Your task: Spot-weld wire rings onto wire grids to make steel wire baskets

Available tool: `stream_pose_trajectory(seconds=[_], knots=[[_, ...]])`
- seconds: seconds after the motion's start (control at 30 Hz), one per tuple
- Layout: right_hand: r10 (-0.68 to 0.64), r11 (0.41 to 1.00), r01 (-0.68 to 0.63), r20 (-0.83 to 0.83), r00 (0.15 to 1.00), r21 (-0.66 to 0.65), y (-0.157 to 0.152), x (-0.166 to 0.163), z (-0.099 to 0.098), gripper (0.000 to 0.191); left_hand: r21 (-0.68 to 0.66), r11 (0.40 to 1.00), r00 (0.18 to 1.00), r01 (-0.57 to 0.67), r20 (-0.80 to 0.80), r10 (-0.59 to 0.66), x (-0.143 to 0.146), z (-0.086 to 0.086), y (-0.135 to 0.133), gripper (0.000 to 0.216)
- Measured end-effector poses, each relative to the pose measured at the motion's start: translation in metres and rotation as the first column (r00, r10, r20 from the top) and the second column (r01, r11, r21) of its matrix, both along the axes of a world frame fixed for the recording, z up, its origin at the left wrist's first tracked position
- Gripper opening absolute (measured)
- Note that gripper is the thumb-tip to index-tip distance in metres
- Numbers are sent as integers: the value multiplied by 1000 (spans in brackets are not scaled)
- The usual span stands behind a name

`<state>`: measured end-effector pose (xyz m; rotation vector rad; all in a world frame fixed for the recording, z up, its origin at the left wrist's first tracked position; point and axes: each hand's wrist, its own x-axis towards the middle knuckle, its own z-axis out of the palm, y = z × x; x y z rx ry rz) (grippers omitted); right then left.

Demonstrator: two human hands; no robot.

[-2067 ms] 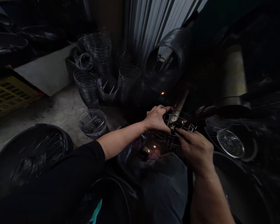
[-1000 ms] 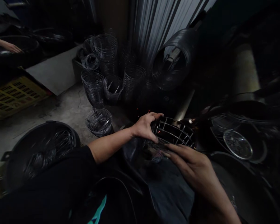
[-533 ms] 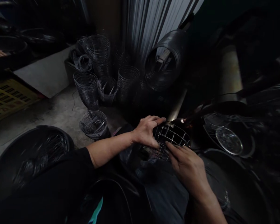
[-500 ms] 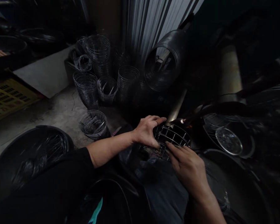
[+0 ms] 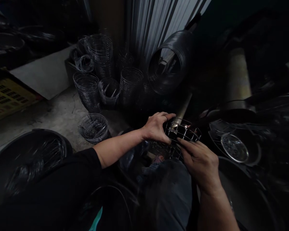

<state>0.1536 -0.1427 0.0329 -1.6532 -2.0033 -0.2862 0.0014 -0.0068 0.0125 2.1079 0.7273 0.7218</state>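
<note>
Both hands gripped the wire cage point(image 5: 181, 134): left hand point(image 5: 156, 127) curled over its rim, right hand point(image 5: 201, 160) pinching the near edge. Looked like mid-weld, hard to tell in the dark. Next spot probably needed a small turn.

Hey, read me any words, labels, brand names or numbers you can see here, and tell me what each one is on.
None can be read. The yellow crate shows only slots, and any marks are too blurred to tell. The wire cage held between the left hand and right hand bears no label. The teal patch on the black shirt shows no legible print.
</note>
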Motion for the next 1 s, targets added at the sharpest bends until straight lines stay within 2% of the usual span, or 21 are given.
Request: stream_pose_trajectory(seconds=[0.23,0.47,0.57,0.73,0.9,1.0], knots=[[-41,999,41,-38,998,0,5,3,-3,21,-23,1000,1000,-7,-6,6,5,-3,5,94],[-79,996,81,-56,995,37,24,14,-4,20,-59,997,998,-43,-46,40,19,2,18,96],[-114,992,120,-128,985,41,20,15,-5,22,-62,998,998,-34,-53,30,22,2,21,97],[-297,931,352,-372,880,91,1,16,-14,36,-105,992,996,-71,-69,64,29,6,28,92],[-375,856,510,-583,720,79,2,30,-25,37,-134,987,988,-89,-139,70,34,14,35,95],[-463,837,546,-556,691,-19,16,52,-24,39,-138,990,990,-36,-143,16,33,13,44,100]])
